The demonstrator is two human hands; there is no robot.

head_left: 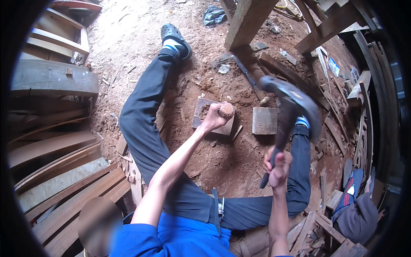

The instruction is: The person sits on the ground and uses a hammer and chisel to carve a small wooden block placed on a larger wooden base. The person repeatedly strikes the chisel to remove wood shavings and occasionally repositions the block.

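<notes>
My left hand [215,118] is closed around an upright round wooden handle [226,110], seen end-on; its lower part is hidden. That fist is over a square wooden block [200,112] on the ground, which has a rough hollow cut into its top. My right hand [279,166] grips the dark handle of a hammer [286,118], raised to the right of the block. The hammer's head is smeared by motion and overlaps my right foot's clog in view. Below the hammer, a second square wooden block [264,121] lies on the ground.
My legs spread around the blocks. A dark-handled tool [245,70] lies beyond them, near a thick timber post [248,23]. Planks [55,188] are stacked along the left. Wood scraps [336,132] litter the right, where another person [357,216] is partly visible.
</notes>
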